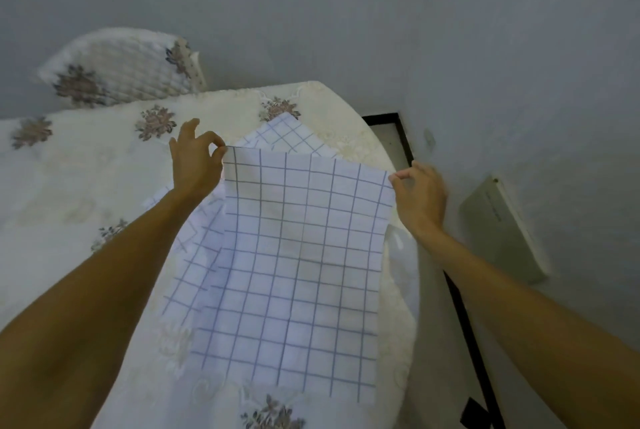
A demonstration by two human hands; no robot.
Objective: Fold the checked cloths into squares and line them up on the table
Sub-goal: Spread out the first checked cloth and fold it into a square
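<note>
One checked cloth (294, 255), two-point grip.
Left hand (197, 161) and right hand (420, 196) pinch its far corners; long axis runs near-to-far.

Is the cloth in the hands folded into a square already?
No, the left hand and right hand pinch the cloth by its top corners, spread open.

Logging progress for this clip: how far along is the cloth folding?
Done: nothing visible; no folded square lies on the cream floral-embroidered tablecloth. In hand: the left hand and right hand each pinch a top corner of a white blue-checked cloth, held spread open. Left: folding it, plus the checked cloth beneath, then lining up.
</note>
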